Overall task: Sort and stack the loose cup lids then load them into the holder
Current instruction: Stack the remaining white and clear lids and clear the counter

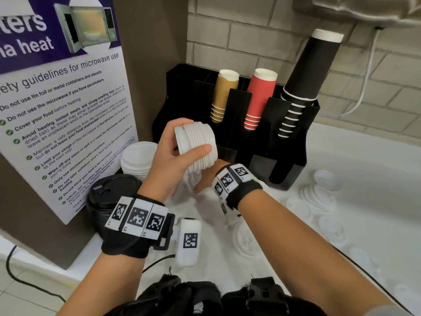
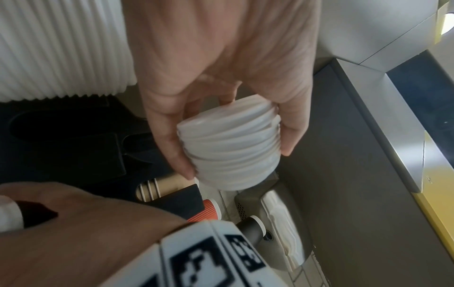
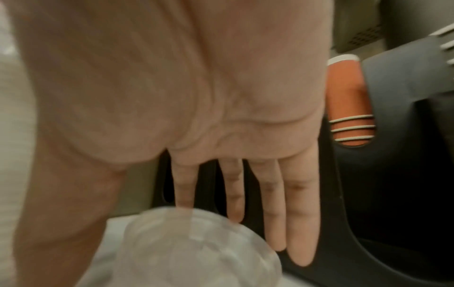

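My left hand (image 1: 191,139) grips a stack of white lids (image 1: 200,142) on its side, thumb on the near side and fingers behind, in front of the black holder (image 1: 284,156). In the left wrist view the same hand (image 2: 237,163) wraps the stack (image 2: 230,151). My right hand (image 1: 205,179) is just below that stack, its fingertips hidden. In the right wrist view the right hand (image 3: 172,213) has its other fingers straight, and a blurred white lid (image 3: 196,252) sits between thumb and index finger. Loose white lids (image 1: 319,192) lie on the counter at right.
The holder carries gold cups (image 1: 222,96), red cups (image 1: 257,99) and black cups (image 1: 303,83). A taller white lid stack (image 1: 139,158) and a black lid stack (image 1: 111,195) stand at left, next to a microwave poster (image 1: 57,110). Tiled wall behind.
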The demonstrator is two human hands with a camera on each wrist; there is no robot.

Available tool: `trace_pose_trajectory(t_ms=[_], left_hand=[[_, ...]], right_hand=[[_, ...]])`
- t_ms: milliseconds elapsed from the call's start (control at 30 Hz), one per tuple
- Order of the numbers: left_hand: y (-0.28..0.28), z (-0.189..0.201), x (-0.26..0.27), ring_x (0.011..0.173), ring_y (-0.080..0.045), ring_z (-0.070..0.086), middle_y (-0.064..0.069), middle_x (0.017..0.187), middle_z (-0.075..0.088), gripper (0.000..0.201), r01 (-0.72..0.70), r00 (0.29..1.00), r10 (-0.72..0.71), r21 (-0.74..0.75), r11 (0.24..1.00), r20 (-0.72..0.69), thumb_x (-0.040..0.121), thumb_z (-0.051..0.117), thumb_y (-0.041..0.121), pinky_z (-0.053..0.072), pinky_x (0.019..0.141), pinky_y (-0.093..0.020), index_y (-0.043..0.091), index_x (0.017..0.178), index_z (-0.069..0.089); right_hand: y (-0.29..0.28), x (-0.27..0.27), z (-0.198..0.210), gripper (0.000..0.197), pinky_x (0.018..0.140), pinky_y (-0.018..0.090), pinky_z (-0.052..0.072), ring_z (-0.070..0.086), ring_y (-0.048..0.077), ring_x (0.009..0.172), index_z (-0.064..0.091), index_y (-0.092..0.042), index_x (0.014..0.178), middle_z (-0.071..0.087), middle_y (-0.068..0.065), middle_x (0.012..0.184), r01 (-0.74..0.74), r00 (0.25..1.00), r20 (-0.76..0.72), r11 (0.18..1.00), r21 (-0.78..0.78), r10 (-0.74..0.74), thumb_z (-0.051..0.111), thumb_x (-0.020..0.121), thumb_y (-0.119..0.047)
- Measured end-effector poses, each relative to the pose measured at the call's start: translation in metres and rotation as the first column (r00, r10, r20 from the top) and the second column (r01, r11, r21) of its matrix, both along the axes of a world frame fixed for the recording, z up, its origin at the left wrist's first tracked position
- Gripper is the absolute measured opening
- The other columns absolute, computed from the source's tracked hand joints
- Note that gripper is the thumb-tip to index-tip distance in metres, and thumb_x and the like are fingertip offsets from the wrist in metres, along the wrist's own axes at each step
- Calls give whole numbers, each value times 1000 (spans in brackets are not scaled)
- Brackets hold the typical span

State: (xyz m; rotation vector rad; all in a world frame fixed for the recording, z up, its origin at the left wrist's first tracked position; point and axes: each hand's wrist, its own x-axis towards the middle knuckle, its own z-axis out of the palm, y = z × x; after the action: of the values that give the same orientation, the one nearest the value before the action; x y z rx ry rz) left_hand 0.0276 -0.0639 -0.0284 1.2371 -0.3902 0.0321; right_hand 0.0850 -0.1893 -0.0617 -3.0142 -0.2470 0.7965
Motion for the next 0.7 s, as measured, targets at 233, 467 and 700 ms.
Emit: trace_pose_trajectory(t_ms=[233, 467, 700], left_hand=[[5, -3, -1, 112, -13, 58, 9, 115, 59, 57, -8, 1000, 8, -14, 1000, -11, 60, 80, 33, 53, 80, -28, 30, 112, 54], [3, 0, -5, 111, -10, 57, 12, 114, 57, 59, -8, 1000, 8, -2, 1000, 3, 59, 79, 35, 53, 76, -23, 31, 113, 53], [2, -2, -9, 108, -8, 57, 11, 113, 56, 55, -8, 1000, 8, -4, 1000, 19, 66, 78, 23, 52, 77, -24, 28, 113, 52]], right_hand=[[4, -1, 6, 77, 105, 45, 42, 40, 34, 130, 28, -15, 148, 31, 16, 148, -86, 996, -35, 992, -87, 83, 69, 85, -27], [-12, -16, 18, 96, 104, 39, 43, 47, 23, 126, 30, -18, 146, 41, 4, 143, -55, 995, -89, 998, -18, 53, 83, 69, -40], [-35, -23, 26, 100, 94, 35, 48, 54, 17, 110, 27, -31, 145, 53, -3, 132, 38, 999, -29, 977, 209, -33, 76, 65, -64]])
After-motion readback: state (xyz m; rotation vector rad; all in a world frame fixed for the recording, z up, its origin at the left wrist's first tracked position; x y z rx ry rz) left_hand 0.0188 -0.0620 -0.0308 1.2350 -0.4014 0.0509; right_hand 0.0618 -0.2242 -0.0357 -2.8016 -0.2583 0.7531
